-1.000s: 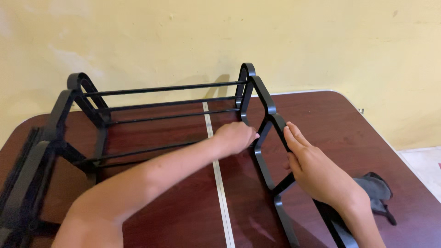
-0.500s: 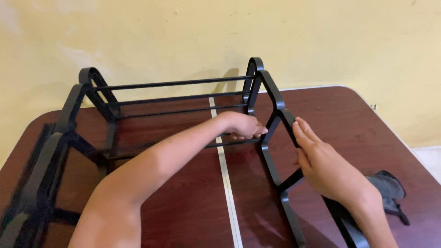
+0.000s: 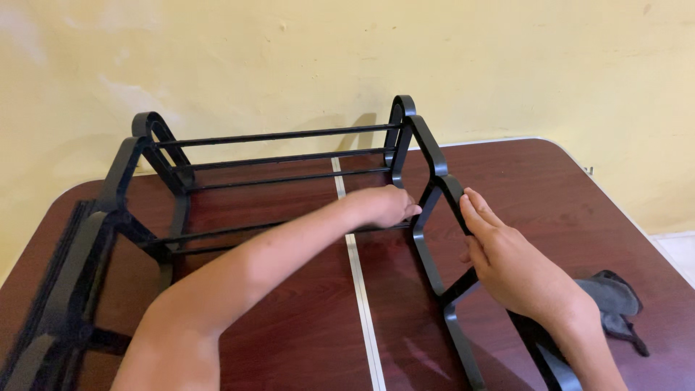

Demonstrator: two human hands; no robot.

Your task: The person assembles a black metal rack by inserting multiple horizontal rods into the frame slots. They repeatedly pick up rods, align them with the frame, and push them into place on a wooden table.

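**One head-worn view, looking down and forward**

There is just the one camera here, riding on the person's head, tilted down over the dark red table and facing the yellow wall beyond. It sits close: both forearms enter from the bottom edge. The left hand lands near centre frame, the right hand just to its right. The black rack stretches left of the hands and runs off the lower left corner. No second view shares the scene.
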